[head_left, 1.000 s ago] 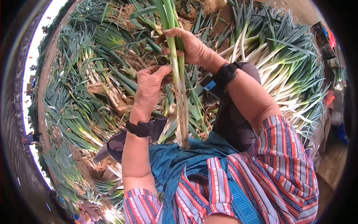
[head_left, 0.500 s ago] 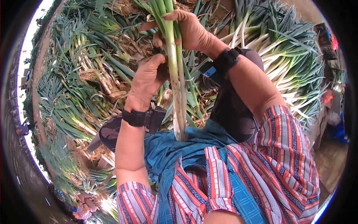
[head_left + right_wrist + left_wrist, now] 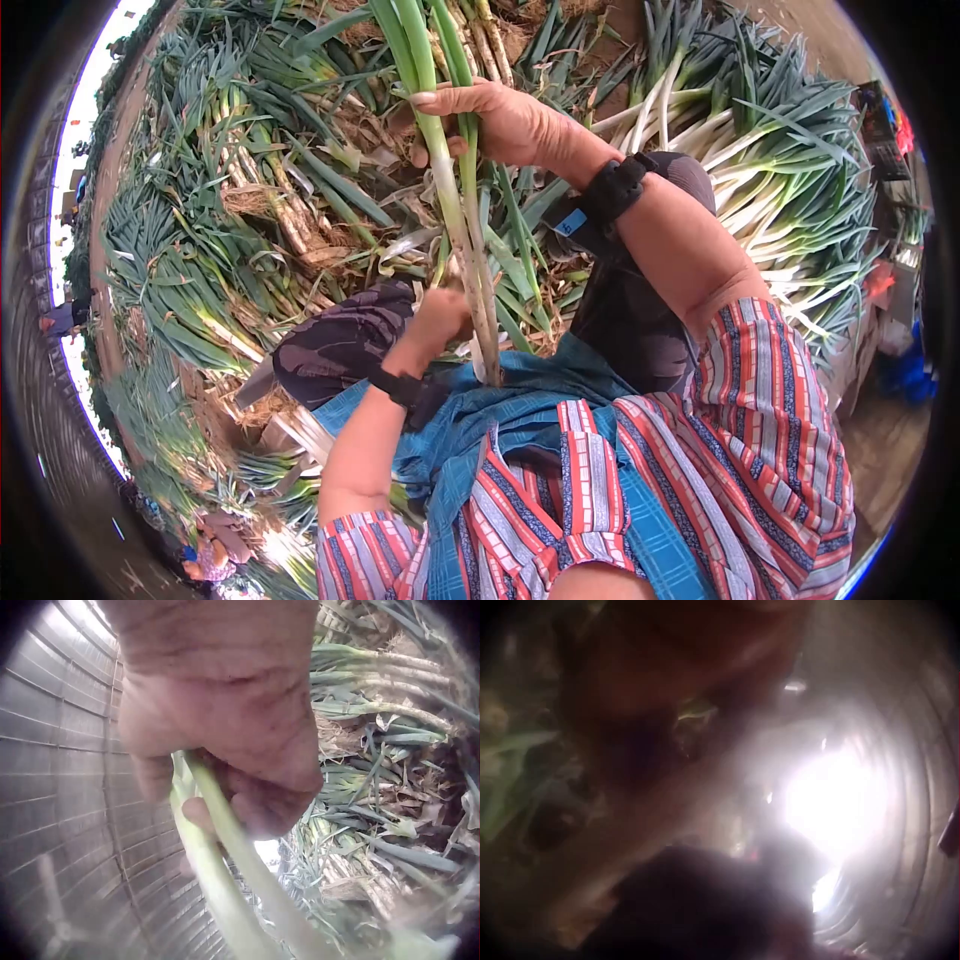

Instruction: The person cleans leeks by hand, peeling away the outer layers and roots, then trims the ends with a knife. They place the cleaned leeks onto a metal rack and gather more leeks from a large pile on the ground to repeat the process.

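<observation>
Two long green onions [image 3: 452,190] stand nearly upright, their pale, soil-marked lower ends resting on the blue cloth [image 3: 540,370] over the person's lap. My right hand [image 3: 505,125] grips both stalks high up, where white turns to green, thumb across the front. In the right wrist view its fingers curl round the same pale green stalks. Lower down, my left hand [image 3: 440,318] is blurred and curled close beside the white lower part. Whether it pinches a strip of outer skin I cannot tell. The left wrist view is dark and smeared by motion.
Piles of untrimmed green onions [image 3: 190,290] with roots and soil cover the ground ahead and left. Cleaner, white-stemmed onions [image 3: 750,190] lie heaped at right. Loose leaves and skins litter the ground between. The person's knees [image 3: 345,340] flank the lap.
My left hand has dropped from the upper stalk, just under the right hand, down along the onions toward the lap. The right hand keeps its grip high on the stalks.
</observation>
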`<state>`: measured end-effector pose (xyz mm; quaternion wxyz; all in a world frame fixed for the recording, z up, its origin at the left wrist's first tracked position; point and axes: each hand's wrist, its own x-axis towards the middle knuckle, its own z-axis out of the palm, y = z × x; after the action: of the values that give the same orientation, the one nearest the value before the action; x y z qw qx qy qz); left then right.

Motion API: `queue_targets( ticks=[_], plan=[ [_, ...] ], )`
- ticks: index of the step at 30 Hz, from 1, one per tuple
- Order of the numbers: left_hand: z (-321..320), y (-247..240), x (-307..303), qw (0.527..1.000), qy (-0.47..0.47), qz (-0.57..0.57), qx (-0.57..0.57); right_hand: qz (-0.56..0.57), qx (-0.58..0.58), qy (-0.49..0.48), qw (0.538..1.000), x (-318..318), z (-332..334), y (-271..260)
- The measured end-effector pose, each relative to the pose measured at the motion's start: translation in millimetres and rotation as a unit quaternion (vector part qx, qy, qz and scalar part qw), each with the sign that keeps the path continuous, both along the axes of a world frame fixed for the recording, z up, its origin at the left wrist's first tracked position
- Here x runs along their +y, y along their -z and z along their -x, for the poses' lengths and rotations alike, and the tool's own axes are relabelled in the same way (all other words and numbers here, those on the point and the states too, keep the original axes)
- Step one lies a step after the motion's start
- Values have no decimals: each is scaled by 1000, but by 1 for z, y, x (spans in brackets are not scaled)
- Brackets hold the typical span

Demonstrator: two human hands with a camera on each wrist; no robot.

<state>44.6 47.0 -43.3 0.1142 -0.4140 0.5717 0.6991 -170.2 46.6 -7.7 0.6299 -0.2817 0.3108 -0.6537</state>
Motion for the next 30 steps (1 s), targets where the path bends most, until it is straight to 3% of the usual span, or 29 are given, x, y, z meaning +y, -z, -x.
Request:
queue_targets(
  ticks=[1, 3, 4, 6, 7, 8, 10, 13, 17, 20, 25, 30],
  plan=[
    [-3, -1, -5, 989, 50, 137, -16, -5, 7, 2, 1000, 0, 0, 0],
    [-13, 1, -23, 904, 145, 399, -46, -15, 22, 6, 1000, 0, 2, 2],
    [-17, 13, -35, 899, 72, 431, -40, -22, 28, 9, 999, 3, 1, -1],
    [4, -19, -42, 947, -99, 297, 64, -50, 58, 13, 997, 7, -3, -2],
    [14, -33, -42, 948, -121, 258, 143, -57, 77, 16, 995, 5, -3, -4],
    [22, -38, -44, 948, -143, 234, 163, -70, 57, 41, 995, 4, -4, -1],
    [39, -41, -44, 933, -173, 220, 226, -104, 125, 22, 987, 1, 0, -1],
    [54, -44, -40, 914, -158, 302, 219, -87, 101, 32, 991, 3, -1, -1],
    [57, -43, -34, 929, -169, 261, 200, -68, 139, 40, 987, 7, 1, 3],
    [56, -41, -32, 936, -190, 204, 216, -104, 90, 50, 989, 8, 4, 4],
    [57, -35, -30, 936, -189, 233, 185, -25, 153, 72, 985, 12, 8, 5],
    [51, -36, -25, 948, -195, 158, 194, -77, 111, 41, 990, 15, 8, 2]
  ],
)
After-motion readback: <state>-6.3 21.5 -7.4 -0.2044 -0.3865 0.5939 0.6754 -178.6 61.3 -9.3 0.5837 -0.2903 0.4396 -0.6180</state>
